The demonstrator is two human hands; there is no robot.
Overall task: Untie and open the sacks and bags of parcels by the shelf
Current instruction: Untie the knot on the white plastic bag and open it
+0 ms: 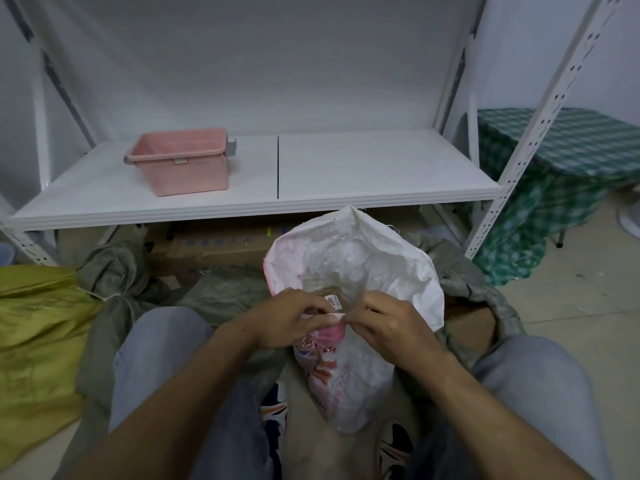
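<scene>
The crinkled white woven sack (363,271) gapes open, pink print down its front. The left hand (294,322) and right hand (384,323) both pinch its near rim, fingers (360,311) closed on the folded edge.

White woven sack (360,271), mouth open, upright before shelf (242,202)

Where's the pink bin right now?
In the head view the pink bin sits on the left half of the white shelf, up and left of the white sack being opened.
</scene>
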